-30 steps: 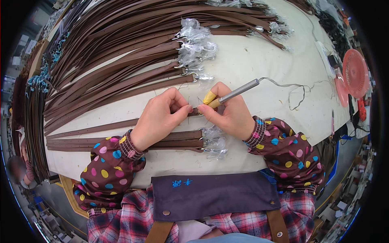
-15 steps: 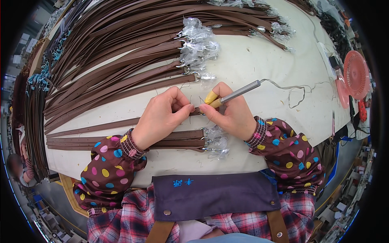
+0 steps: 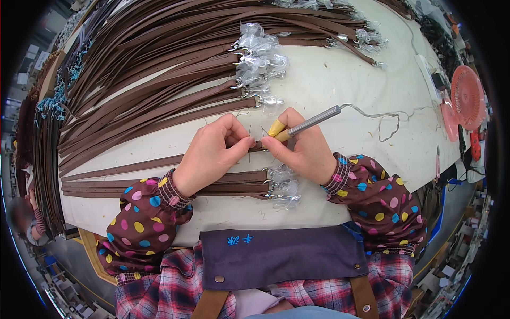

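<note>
A thin brown strap (image 3: 159,164) runs under my left hand (image 3: 212,154), and its end shows between my two hands. The left thumb and forefinger are pinched together at that end, with fine dark thread standing up beside them. Against it, my right hand (image 3: 300,146) is closed round a soldering-iron-like pen (image 3: 316,119) with a silvery handle and a grey cord; its working tip is hidden by my fingers. Yellow covers (image 3: 277,127) sit on fingers of the right hand. The fingertips of both hands nearly meet.
Several brown straps with plastic-wrapped metal clasps (image 3: 260,64) lie across the far side of the white table (image 3: 340,80). More straps (image 3: 234,189) lie nearer me. A pink plastic basket (image 3: 467,98) and a white power strip (image 3: 426,77) are at the right.
My hands, the pen and the strap have hardly moved. At the far left edge, another person has shifted slightly.
</note>
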`<state>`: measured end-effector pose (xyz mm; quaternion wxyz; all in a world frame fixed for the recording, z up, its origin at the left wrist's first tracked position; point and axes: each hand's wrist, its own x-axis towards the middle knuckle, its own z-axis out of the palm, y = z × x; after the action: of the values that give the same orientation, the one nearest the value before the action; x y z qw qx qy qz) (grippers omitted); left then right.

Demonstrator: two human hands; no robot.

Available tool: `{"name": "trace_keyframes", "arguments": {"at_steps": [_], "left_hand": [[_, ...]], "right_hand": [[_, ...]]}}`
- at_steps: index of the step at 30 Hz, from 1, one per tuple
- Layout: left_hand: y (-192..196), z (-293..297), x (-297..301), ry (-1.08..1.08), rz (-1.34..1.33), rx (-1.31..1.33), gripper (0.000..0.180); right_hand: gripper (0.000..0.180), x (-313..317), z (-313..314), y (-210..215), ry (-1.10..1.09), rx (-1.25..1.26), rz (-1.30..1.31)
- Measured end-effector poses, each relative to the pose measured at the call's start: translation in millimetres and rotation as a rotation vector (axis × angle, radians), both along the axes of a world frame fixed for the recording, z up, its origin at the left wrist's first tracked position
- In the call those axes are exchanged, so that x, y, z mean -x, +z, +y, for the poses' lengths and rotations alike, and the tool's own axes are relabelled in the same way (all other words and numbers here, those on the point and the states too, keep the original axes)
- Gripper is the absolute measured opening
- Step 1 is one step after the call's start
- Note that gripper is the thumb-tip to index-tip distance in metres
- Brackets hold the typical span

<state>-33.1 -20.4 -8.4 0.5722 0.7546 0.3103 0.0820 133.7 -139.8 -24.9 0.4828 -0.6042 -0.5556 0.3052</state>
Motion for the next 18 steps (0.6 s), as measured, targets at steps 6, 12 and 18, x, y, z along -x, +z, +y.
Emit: {"name": "trace_keyframes", "arguments": {"at_steps": [6, 12, 18], "left_hand": [[-0.6, 0.2, -0.1, 0.001, -0.005, -0.002, 0.018], [-2.3, 0.8, -1.0, -0.001, -0.010, -0.002, 0.017], [-4.3, 1.0, -0.2, 0.009, -0.021, -0.004, 0.017]], "right_hand": [[0.025, 0.4, 0.1, -0.2, -0.005, 0.003, 0.000], [0.025, -0.1, -0.1, 0.4, -0.009, 0.018, -0.009], [0.024, 0.6, 0.8, -2.0, -0.016, -0.024, 0.009]]}}
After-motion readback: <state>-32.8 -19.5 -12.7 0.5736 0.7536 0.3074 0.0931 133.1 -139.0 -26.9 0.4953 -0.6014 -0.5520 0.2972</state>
